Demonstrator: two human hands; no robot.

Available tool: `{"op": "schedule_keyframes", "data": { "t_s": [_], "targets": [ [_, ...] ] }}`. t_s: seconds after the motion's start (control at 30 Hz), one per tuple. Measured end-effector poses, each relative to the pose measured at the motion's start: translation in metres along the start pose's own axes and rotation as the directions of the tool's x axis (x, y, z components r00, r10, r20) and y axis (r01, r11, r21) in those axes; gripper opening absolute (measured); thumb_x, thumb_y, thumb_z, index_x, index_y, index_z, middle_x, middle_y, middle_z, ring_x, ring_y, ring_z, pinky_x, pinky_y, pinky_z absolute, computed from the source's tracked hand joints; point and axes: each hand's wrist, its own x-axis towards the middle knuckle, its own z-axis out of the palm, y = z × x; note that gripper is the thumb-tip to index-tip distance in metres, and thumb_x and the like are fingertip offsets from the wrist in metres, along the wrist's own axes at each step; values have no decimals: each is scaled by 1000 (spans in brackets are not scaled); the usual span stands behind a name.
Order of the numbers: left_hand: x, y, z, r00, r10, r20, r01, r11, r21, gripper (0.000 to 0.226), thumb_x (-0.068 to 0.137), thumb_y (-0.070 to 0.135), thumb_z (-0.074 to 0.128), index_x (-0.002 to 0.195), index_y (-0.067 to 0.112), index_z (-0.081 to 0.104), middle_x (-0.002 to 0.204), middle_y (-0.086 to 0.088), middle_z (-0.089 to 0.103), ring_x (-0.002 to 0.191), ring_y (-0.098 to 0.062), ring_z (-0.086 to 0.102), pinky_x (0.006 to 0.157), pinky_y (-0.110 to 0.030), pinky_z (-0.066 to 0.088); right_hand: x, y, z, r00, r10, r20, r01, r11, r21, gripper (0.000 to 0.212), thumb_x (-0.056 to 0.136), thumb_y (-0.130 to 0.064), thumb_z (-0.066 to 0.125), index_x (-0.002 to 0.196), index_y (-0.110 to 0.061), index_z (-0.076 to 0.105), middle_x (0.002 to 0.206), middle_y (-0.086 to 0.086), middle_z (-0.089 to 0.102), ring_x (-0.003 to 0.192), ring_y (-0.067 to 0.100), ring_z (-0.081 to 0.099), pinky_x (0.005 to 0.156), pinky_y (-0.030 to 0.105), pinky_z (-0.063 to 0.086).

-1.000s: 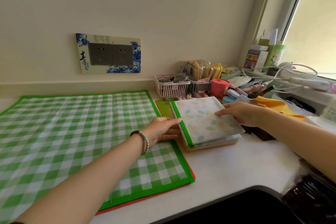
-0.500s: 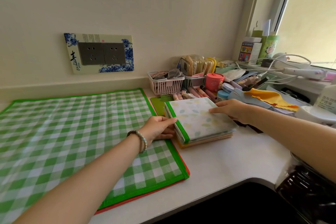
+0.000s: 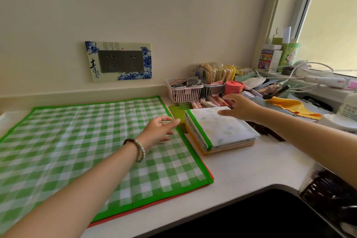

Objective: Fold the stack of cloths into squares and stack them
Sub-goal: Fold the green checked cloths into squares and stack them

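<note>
1. Left hand (image 3: 160, 130) first: the fingers are loosely spread and slightly curled, nothing is pinched, and it's hovering over the right edge of the flat cloth, just beside the folded pile but not touching it.
2. Right hand (image 3: 238, 108): fingers are opened out and relaxed too, nothing is gripped. It's held over the far corner of the pile; whether the fingertips actually brush the top cloth can't be told from here.
3. The neat pile of folded square cloths (image 3: 220, 132) is sat on the white countertop (image 3: 251, 168), just right of the flat cloth. A pale leaf-print cloth with a green border is on top, with orange and peach layers seen underneath. So a fair few are probably done already.
4. The big green-and-white checked cloth with a green trim (image 3: 81, 150) is laid out completely flat, not folded at all yet. A red-orange edge (image 3: 154, 206) is peeking out beneath it, so at least one more cloth is likely left under there.
5. Guess on progress: the checked one looks next up, then whatever's below it.
6. The pink plastic basket (image 3: 183, 92) and desk clutter behind aren't involved.
</note>
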Motion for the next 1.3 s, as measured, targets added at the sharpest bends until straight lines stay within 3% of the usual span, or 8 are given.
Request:
{"op": "schedule_keyframes", "data": {
  "t_s": [0.2, 0.3, 0.43, 0.67, 0.8, 1.1, 1.2, 1.3],
  "targets": [
    [-36, -18, -60, 996, 78, 38, -87, 905, 417, 66, 80, 53, 60, 136, 22, 43, 137, 3, 49, 126, -12, 44, 99, -25, 36, -21, -78, 56, 967, -255, 3, 255, 967, 13, 64, 85, -43, 63, 141, -23, 39, 155, 0, 20, 139, 21, 28, 110, 36, 29],
    [-67, -32, -94, 998, 43, 53, -66, 806, 588, 72, 80, 58, 59, 141, 29, 35, 148, 8, 35, 134, -11, 35, 103, -23, 29, -42, -114, 95, 920, -380, 94, 377, 925, 42, 65, 86, -47, 59, 143, -27, 34, 158, -6, 8, 142, 19, 23, 113, 36, 26],
    [-110, -47, -143, 999, -4, 50, -33, 700, 713, 79, 75, 64, 57, 143, 32, 32, 151, 9, 28, 135, -9, 31, 107, -25, 29, -69, -153, 133, 861, -449, 241, 430, 894, 127, 65, 88, -48, 56, 145, -31, 29, 158, -11, 6, 143, 17, 20, 114, 35, 23],
    [-167, -57, -199, 997, -62, 55, -5, 626, 780, 84, 70, 73, 51, 142, 35, 31, 151, 13, 25, 137, -7, 24, 111, -27, 22, -104, -185, 150, 754, -556, 349, 477, 829, 291, 59, 87, -54, 53, 141, -38, 37, 154, -19, 18, 139, 7, 26, 115, 30, 23],
    [-188, -60, -212, 993, -83, 84, -17, 603, 797, 82, 71, 69, 57, 142, 42, 28, 154, 18, 15, 142, -6, 13, 115, -31, 16, -115, -187, 148, 698, -590, 406, 519, 807, 281, 63, 82, -56, 59, 139, -43, 36, 151, -25, 20, 138, -2, 21, 114, 22, 19],
    [-202, -54, -219, 949, -238, 209, -62, 509, 859, 110, 54, 80, 58, 146, 47, 6, 153, 26, -10, 141, 0, -12, 116, -35, -3, -119, -187, 139, 658, -574, 487, 503, 817, 282, 66, 73, -62, 65, 133, -51, 40, 148, -31, 21, 136, -8, 17, 116, 26, 15],
    [-204, -53, -221, 942, -246, 230, -72, 521, 851, 105, 60, 74, 63, 146, 48, 8, 153, 26, -8, 141, 1, -11, 118, -37, -3, -122, -188, 137, 671, -568, 476, 461, 823, 332, 52, 74, -59, 66, 123, -53, 50, 145, -32, 28, 134, -8, 24, 115, 25, 20],
    [-205, -46, -223, 946, -220, 236, -57, 607, 793, 84, 69, 64, 67, 141, 47, 29, 152, 25, 11, 142, 1, 7, 117, -31, 10, -121, -189, 134, 691, -574, 439, 450, 817, 360, 34, 78, -54, 64, 112, -48, 62, 139, -28, 42, 129, -7, 36, 112, 24, 25]
  ]
}}
